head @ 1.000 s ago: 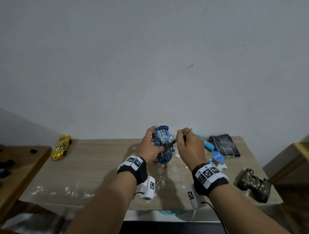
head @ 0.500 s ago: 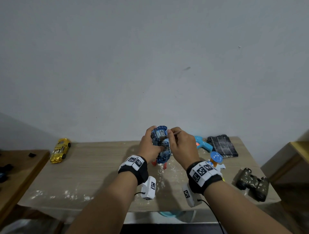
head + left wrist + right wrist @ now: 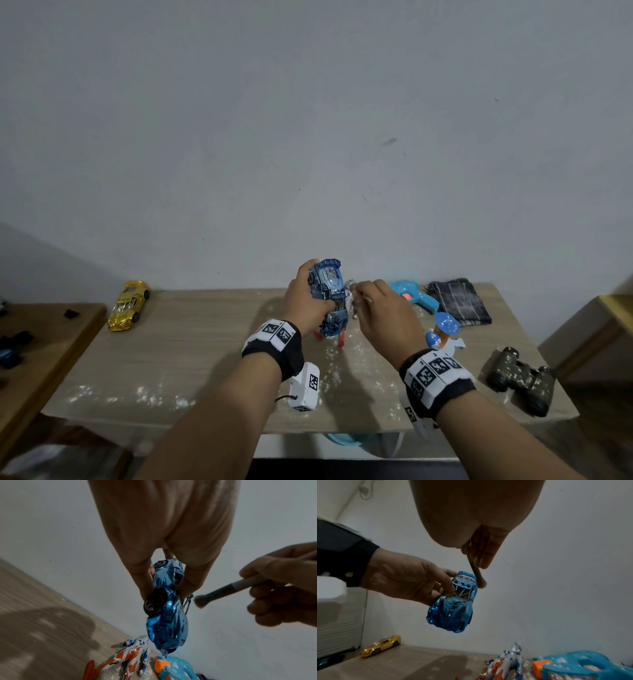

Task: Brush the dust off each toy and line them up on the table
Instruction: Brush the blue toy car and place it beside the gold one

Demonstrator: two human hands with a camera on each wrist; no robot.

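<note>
Above the dusty wooden surface by the grey wall, the left hand grips a blue car while the right hand pinches a brush.

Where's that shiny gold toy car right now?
In the head view, the gold car sits at the table's far left corner by the wall, well apart from the hands.

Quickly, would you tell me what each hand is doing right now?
Left hand: closed, gripping the blue toy car held up off the table.
Right hand: closed, pinching the small brush, its bristles beside the car.
</note>
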